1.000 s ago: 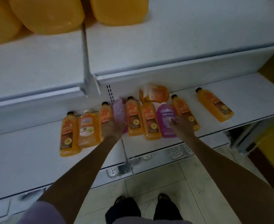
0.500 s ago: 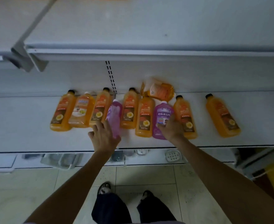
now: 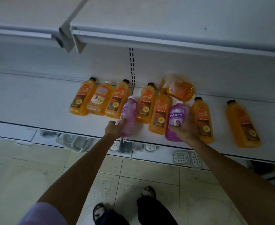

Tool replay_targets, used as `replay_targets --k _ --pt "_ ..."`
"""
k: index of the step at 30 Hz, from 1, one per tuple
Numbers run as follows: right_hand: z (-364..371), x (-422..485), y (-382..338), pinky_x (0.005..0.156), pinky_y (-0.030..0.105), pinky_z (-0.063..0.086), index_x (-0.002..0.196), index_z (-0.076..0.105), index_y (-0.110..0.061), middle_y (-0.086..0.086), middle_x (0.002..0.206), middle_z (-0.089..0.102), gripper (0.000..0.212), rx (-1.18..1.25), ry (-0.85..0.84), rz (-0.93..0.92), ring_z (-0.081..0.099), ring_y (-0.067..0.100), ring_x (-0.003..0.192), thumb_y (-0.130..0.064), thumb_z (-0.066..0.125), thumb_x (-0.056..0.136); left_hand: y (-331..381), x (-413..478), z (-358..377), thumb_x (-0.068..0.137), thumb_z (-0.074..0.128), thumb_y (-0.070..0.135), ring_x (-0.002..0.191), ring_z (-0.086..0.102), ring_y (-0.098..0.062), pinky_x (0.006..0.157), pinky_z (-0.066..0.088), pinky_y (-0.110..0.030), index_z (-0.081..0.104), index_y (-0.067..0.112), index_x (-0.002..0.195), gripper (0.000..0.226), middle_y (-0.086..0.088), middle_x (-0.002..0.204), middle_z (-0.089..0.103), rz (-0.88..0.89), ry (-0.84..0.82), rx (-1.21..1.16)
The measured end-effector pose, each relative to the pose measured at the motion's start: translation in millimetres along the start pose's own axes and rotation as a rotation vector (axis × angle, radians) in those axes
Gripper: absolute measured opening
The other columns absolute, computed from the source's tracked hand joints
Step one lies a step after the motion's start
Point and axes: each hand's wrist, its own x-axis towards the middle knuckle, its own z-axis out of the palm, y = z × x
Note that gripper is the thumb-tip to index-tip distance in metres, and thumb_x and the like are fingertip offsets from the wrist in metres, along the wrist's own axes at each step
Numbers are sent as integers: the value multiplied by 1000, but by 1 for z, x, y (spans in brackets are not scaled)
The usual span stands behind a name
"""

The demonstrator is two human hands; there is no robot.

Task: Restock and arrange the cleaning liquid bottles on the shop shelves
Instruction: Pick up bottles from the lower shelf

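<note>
Several orange cleaning liquid bottles stand in a row on a white shelf (image 3: 28, 103). My left hand (image 3: 114, 129) grips the lower part of a pink-purple bottle (image 3: 129, 114) near the shelf's front edge. My right hand (image 3: 187, 129) grips a purple bottle (image 3: 177, 118) with a white label, pulled forward of the row. Orange bottles (image 3: 160, 113) stand between the two purple ones. An orange refill pouch (image 3: 178, 90) lies at the back. A lone orange bottle (image 3: 242, 124) stands apart at the right.
An upper white shelf (image 3: 166, 21) overhangs the row. White soap dishes (image 3: 180, 157) and a clear tray (image 3: 73, 141) sit on the lowest shelf under the front edge. Tiled floor (image 3: 19, 176) and my feet are below.
Both purple bottles have come forward out of the row toward the shelf's front edge. My left hand has closed round the pink-purple bottle; my right hand now grips its purple bottle lower.
</note>
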Motion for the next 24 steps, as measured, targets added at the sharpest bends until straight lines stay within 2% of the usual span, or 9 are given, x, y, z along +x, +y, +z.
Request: replay_targets --k 2,3,5,8,12,16,19,21,24 --pt "-2 -4 2 92 39 46 146 20 -19 12 134 47 101 54 9 -18 50 31 121 -24 83 67 -3 -3 5 78 63 57 90 63 -27 68 56 -32 47 0 120 73 -17 113 60 -62 -74 -66" --pt "-4 -7 4 91 38 46 146 22 -19 12 134 47 100 76 24 -25 51 31 120 -22 83 67 -5 -4 8 77 65 55 90 63 -26 68 54 -30 47 0 121 72 -17 113 60 -93 -111 -128" --pt "-9 -15 8 91 40 48 146 23 -19 11 134 49 99 113 71 -37 53 31 119 -22 83 67 -7 -7 13 76 70 49 98 63 -28 79 55 -34 45 2 127 73 -17 118 59 -142 -183 -274" --pt "-20 -28 9 88 38 50 147 22 -22 8 134 50 98 180 98 -47 53 27 118 -21 82 70 -18 -22 8 79 70 39 89 62 -27 65 54 -35 44 5 122 61 -15 114 58 -176 -239 -389" --pt "-25 -42 -12 88 36 50 145 28 -23 5 129 55 96 199 105 -109 55 24 115 -22 84 66 -42 -40 -11 67 78 38 101 63 -38 74 58 -47 44 3 126 77 -21 119 58 -179 -310 -487" --pt "-3 -59 -48 90 47 52 143 30 -29 5 126 56 103 186 70 -181 56 25 112 -40 81 54 -58 -62 -44 73 75 34 97 64 -36 82 56 -44 53 4 116 56 -19 110 63 -81 -203 -450" --pt "26 -82 -86 90 45 52 142 30 -33 1 125 56 99 225 6 -265 57 23 110 -27 83 59 -67 -83 -88 78 71 28 84 65 -27 71 58 -35 57 15 101 31 -11 98 65 31 -132 -488" --pt "51 -102 -117 89 42 52 141 30 -36 -7 123 54 97 265 -53 -342 56 20 112 -16 83 62 -77 -95 -129 78 72 27 87 64 -25 69 58 -34 54 18 109 37 -7 102 62 109 -45 -506" --pt "92 -138 -173 89 40 53 141 28 -38 -10 122 53 97 309 -158 -445 56 17 110 -16 83 64 -97 -119 -207 72 79 32 100 62 -28 78 56 -40 48 24 125 61 -7 114 61 244 81 -503"
